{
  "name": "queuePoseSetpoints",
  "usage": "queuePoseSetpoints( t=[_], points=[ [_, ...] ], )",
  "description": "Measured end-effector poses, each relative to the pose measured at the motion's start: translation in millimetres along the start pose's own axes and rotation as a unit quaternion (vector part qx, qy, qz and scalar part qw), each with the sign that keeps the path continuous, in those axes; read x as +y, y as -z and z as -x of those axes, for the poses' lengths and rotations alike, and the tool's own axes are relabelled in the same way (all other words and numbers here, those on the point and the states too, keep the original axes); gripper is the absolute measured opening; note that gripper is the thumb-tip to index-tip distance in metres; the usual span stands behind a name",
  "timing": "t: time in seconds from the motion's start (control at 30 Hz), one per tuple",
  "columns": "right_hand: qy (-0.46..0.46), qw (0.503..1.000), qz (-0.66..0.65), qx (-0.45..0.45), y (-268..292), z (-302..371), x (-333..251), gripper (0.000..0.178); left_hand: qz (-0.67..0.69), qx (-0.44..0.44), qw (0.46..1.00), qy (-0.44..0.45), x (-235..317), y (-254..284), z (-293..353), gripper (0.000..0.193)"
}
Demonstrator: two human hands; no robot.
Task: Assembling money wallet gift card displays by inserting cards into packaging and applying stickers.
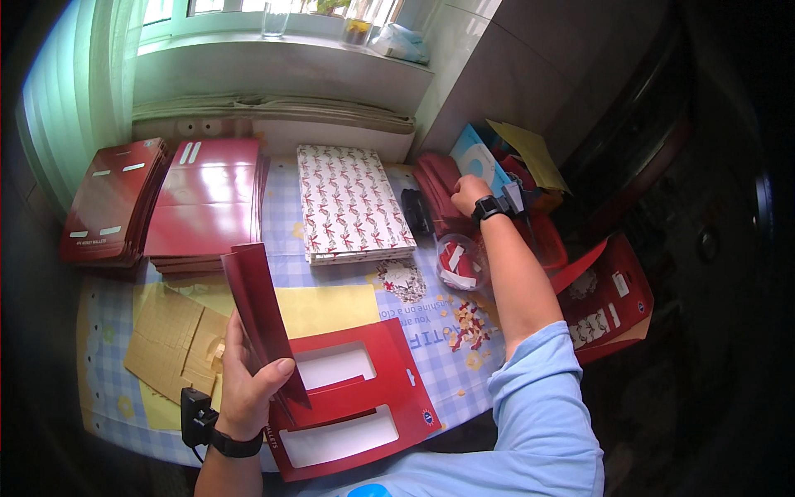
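Folded dark-red card (258,308), tilted in left hand (248,389), pinched between thumb and fingers over the windowed red sleeve (402,364). Could crease under hard thumb pressure, or slip if loosely held. Right hand (470,195) at the dark-red stack (434,180); cannot tell whether pinching.

folded card (261,319) is maroon, tablecloth (451,383) checked blue and white.

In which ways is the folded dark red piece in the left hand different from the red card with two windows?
The folded piece in the left hand stands raised and tilted, while the windowed card lies flatter. The folded piece looks narrow; the windowed card looks broader. The folded piece shows no openings, the windowed card two. Both are red.
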State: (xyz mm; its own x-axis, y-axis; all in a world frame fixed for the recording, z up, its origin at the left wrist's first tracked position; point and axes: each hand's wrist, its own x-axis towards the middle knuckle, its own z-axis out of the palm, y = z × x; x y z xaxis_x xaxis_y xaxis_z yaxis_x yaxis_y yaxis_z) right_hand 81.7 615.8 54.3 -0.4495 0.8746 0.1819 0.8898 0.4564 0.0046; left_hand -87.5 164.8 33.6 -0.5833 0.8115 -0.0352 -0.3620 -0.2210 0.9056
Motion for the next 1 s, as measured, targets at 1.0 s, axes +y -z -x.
queuePoseSetpoints(
  t=[1.0],
  points=[
    [0.061, 0.998, -0.024, 0.008, -1.1, 3.5, -1.5, 0.02, 0.029, -0.042, 0.998, 0.02, 0.1, 5.6, 0.7, 0.095]
  ],
)
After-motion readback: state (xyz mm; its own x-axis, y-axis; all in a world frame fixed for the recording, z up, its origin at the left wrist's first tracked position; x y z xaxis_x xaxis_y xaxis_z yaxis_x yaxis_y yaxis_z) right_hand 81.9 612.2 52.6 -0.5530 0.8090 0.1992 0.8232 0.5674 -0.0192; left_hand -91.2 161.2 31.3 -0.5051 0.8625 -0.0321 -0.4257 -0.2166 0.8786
